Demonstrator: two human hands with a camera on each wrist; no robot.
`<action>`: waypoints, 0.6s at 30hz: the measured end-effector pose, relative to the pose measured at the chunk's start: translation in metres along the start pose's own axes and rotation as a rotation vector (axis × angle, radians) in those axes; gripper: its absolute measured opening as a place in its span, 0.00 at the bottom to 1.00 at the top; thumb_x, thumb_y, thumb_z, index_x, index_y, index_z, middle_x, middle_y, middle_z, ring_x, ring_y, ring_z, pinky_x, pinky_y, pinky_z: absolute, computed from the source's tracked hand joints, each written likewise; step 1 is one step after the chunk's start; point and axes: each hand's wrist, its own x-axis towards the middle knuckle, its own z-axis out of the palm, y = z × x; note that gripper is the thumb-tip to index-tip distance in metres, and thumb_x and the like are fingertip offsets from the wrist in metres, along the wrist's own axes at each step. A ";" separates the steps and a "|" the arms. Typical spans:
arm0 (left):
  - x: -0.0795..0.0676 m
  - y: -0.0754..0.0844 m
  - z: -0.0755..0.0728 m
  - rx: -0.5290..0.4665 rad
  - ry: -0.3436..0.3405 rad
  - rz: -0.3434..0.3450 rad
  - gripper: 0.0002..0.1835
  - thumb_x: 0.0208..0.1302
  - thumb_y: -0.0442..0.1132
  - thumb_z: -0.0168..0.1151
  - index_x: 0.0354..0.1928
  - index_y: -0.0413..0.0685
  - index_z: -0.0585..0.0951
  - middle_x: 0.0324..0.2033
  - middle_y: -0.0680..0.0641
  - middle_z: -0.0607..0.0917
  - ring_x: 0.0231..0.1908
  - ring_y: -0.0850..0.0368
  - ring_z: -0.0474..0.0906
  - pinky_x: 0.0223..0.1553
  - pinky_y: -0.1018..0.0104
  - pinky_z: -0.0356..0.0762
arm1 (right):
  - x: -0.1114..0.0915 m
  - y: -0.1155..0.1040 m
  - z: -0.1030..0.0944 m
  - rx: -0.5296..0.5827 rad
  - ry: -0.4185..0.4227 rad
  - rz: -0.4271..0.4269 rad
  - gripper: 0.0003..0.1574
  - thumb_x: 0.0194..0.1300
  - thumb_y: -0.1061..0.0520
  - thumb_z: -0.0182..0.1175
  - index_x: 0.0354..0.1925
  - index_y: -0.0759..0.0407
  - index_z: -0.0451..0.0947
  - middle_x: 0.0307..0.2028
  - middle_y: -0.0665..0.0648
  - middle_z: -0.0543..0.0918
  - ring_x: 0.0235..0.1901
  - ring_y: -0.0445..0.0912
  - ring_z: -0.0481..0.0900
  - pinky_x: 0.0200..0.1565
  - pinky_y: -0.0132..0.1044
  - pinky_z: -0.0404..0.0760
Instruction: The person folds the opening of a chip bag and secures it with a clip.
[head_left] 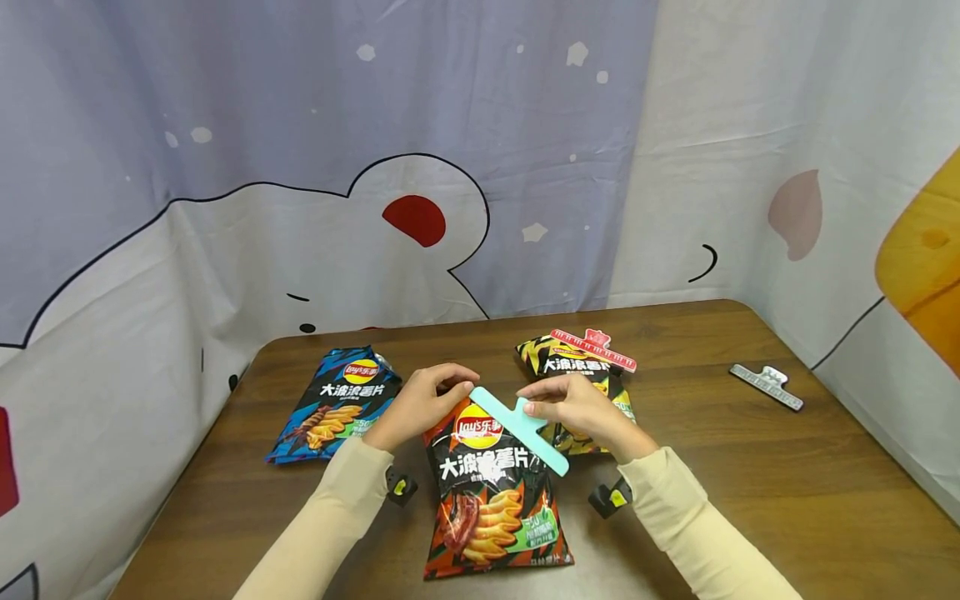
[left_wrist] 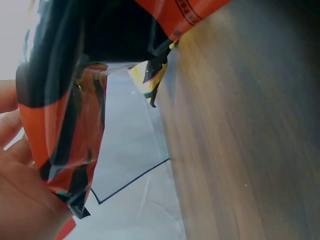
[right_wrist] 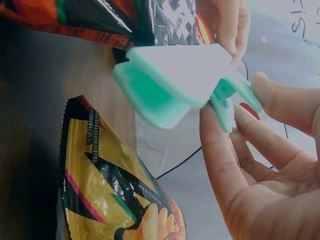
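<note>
A black-and-red chip bag [head_left: 491,500] lies at the near middle of the table, its upper end lifted. My left hand [head_left: 423,404] holds its top left corner; in the left wrist view, the folded bag top [left_wrist: 65,135] sits against the fingers. My right hand [head_left: 585,410] pinches the handles of a mint-green bag clip [head_left: 521,427], which slants across the bag's top in the head view. From the right wrist, the clip's [right_wrist: 175,70] two long plates show a gap between them. Whether the bag's edge lies between these plates, I cannot tell.
Back left lies a blue chip bag [head_left: 337,408]. A yellow-and-black chip bag [head_left: 536,354] with a red clip [head_left: 592,347] across its top is behind my right hand. Far right on the wooden table [head_left: 697,475] rests a silver clip [head_left: 767,386]. A printed curtain [head_left: 525,167] hangs behind.
</note>
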 end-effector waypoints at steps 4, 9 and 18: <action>-0.002 -0.004 -0.001 -0.023 -0.005 -0.037 0.13 0.70 0.45 0.57 0.51 0.52 0.83 0.43 0.50 0.85 0.36 0.60 0.76 0.42 0.63 0.75 | 0.000 0.001 0.001 0.010 0.002 0.009 0.24 0.63 0.55 0.64 0.53 0.68 0.79 0.46 0.63 0.85 0.41 0.45 0.84 0.47 0.39 0.80; -0.004 -0.010 -0.002 -0.048 -0.003 -0.077 0.13 0.69 0.47 0.58 0.50 0.56 0.83 0.42 0.51 0.85 0.36 0.60 0.77 0.41 0.64 0.76 | 0.000 0.001 0.003 0.017 0.015 0.008 0.24 0.63 0.55 0.64 0.53 0.68 0.79 0.48 0.64 0.84 0.40 0.43 0.83 0.44 0.37 0.80; -0.010 -0.017 -0.003 -0.053 0.041 -0.127 0.13 0.67 0.48 0.60 0.49 0.53 0.84 0.44 0.49 0.85 0.38 0.58 0.77 0.44 0.62 0.76 | -0.001 0.002 0.008 0.092 0.042 0.042 0.23 0.62 0.56 0.64 0.53 0.67 0.79 0.49 0.66 0.83 0.35 0.47 0.84 0.44 0.47 0.82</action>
